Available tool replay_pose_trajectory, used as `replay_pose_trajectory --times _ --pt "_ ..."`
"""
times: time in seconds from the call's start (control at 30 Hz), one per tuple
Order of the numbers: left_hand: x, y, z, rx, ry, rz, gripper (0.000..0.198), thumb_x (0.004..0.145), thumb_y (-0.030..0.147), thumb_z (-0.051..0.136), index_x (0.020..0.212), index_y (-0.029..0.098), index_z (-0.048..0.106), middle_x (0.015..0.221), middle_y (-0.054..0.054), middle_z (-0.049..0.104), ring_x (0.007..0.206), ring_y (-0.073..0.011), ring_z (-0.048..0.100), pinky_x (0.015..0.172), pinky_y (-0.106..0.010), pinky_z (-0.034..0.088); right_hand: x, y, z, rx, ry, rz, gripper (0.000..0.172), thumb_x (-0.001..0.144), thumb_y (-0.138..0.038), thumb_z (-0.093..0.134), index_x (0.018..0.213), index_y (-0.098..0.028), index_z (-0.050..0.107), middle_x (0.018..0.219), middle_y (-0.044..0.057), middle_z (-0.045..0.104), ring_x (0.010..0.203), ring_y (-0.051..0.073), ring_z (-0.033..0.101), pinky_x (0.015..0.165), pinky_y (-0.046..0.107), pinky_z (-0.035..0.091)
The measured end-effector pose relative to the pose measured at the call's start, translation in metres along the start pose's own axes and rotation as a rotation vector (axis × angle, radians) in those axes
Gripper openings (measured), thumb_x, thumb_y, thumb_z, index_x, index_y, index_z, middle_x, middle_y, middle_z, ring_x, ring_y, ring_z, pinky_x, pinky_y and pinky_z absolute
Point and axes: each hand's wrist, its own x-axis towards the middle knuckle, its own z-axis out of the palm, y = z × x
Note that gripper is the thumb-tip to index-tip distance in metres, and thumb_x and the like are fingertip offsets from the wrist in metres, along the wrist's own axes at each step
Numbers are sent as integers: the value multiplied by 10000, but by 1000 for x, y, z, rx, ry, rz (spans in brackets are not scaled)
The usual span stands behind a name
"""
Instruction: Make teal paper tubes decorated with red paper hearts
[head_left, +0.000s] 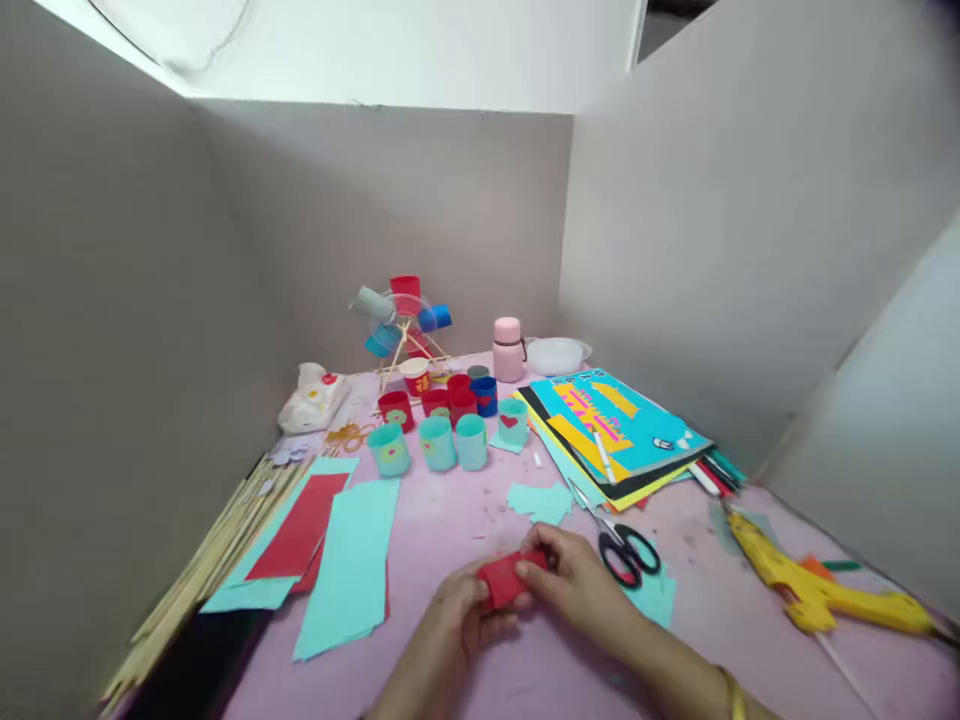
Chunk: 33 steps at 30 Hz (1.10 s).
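Note:
Both my hands meet low in the middle of the pink table (697, 620), pinching a small red paper roll (504, 581) between them. My left hand (448, 618) grips its left end with curled fingers. My right hand (581, 585) closes over its right end from above. Black-handled scissors (621, 547) lie just right of my right hand, beside teal paper scraps (541, 500).
Teal and red paper sheets (330, 545) lie at left beside a bundle of wooden sticks (217, 560). Several small paper cups (442, 420) and a stick-and-cup wheel model (401, 325) stand at the back, with a pink bottle (508, 349). Stacked coloured paper (611, 430) and a yellow glue gun (817, 585) sit right.

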Motion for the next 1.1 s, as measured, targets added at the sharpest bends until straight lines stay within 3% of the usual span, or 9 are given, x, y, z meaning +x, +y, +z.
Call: replay_pose_trajectory --times 0.1,0.2,0.33,0.43,0.63,0.8,0.9,1.1 --pt "4 -5 -1 66 49 8 313 796 362 591 1011 152 676 830 -67 710 781 -154 616 691 -234 452 0 1 2 22 6 -2 77 725 -234 534 753 -171 499 612 -42 458 591 143 415 545 251 303" --pt "9 -9 -4 130 100 35 330 779 389 608 990 141 664 815 -65 708 733 -152 618 638 -228 446 1 3 0 40 -5 2 99 752 -244 526 815 -168 520 616 -47 465 583 138 428 537 241 311" --pt "12 -10 -9 242 176 101 275 804 395 566 873 138 638 776 -45 688 690 -166 624 618 -255 446 1 3 -2 36 -17 13 171 784 -300 506 670 -174 517 574 -47 442 556 130 403 521 242 294" --pt "10 -8 -13 349 244 169 236 814 359 557 780 138 630 681 -16 655 659 -163 601 612 -251 417 -1 2 0 28 -10 37 203 794 -340 494 669 -181 506 552 -55 426 526 125 390 496 238 279" --pt "9 -4 -21 447 342 232 216 843 301 492 784 134 616 656 2 630 628 -158 612 594 -257 428 0 8 3 28 -2 113 316 814 -468 423 615 -224 398 461 -76 396 419 117 397 453 235 303" --pt "7 6 -35 506 456 274 156 859 220 482 762 143 577 626 31 599 604 -137 611 575 -271 454 1 17 2 -14 14 120 361 808 -532 404 638 -215 432 477 -71 390 440 128 402 467 240 307" --pt "2 17 -49 581 574 341 178 860 283 536 763 147 599 699 28 612 661 -135 600 648 -316 484 -3 22 5 -71 24 65 366 801 -534 433 658 -201 483 531 -55 405 507 141 412 503 243 315" --pt "-4 28 -80 657 733 387 224 861 319 545 1004 153 594 961 -34 651 788 -162 634 694 -358 528 -7 26 11 -166 31 -36 346 833 -482 429 663 -191 507 590 -26 470 586 164 466 544 240 356"
